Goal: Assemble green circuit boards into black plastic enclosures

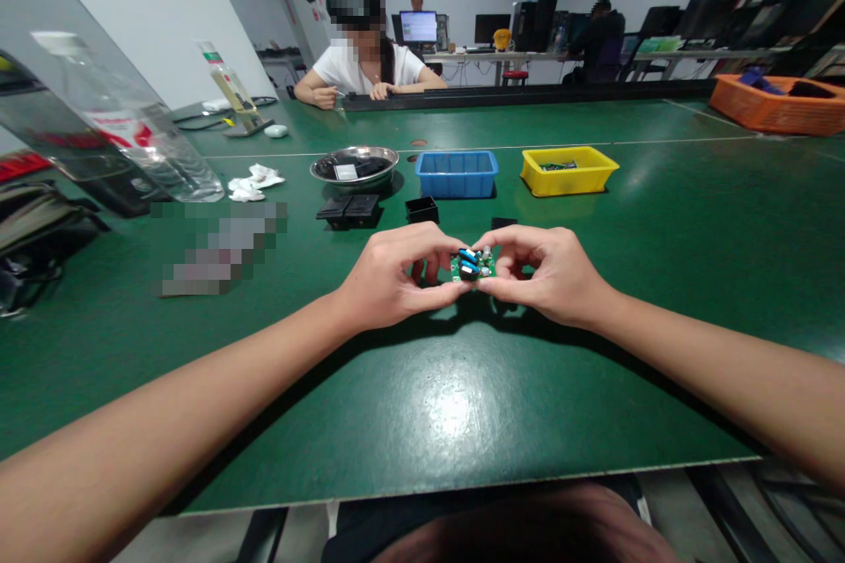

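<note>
A small green circuit board (473, 265) with blue and black parts on it is held just above the table, between my two hands. My left hand (406, 271) pinches its left edge with thumb and fingers. On the opposite edge, my right hand (538, 273) grips it the same way. Beyond my left fingers stands a small open black box (422, 210). Another black piece (503, 223) shows behind my right hand, partly hidden by it. Some black plastic cases (349, 210) lie farther left.
Across the green table (449, 422) are a metal bowl (355, 167) with black parts, a blue bin (456, 174), a yellow bin (569, 171) with boards, and an orange basket (779, 106). Bottles (132, 119) and crumpled tissue (254, 182) are at left. A person (366, 62) sits opposite.
</note>
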`<state>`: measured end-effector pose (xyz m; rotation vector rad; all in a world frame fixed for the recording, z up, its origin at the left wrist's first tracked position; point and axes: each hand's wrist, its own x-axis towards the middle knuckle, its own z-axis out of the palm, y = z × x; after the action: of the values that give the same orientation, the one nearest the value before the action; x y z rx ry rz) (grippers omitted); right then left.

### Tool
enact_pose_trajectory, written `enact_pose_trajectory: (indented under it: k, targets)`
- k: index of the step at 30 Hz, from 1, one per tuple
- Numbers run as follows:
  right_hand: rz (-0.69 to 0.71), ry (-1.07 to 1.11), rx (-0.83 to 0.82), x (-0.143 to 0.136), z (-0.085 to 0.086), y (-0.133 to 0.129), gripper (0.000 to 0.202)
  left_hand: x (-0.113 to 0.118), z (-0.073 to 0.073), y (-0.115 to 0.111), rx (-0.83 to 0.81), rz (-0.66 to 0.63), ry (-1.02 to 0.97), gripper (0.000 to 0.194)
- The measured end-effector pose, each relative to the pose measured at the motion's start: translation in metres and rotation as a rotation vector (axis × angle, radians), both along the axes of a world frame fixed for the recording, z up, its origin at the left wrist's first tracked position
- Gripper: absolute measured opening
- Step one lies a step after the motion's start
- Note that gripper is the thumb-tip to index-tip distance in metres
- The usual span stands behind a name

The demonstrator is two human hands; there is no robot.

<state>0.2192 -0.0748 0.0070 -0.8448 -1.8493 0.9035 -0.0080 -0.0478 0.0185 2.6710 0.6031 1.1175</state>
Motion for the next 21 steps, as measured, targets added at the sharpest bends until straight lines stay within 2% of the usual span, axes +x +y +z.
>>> enact_pose_trajectory:
  k: [21]
  targets:
    - [0.001,-0.014,0.022,0.0004,0.0003,-0.0001,0.028,0.0016,0.0002,0.0001,-0.005,0.002,0.004,0.021]
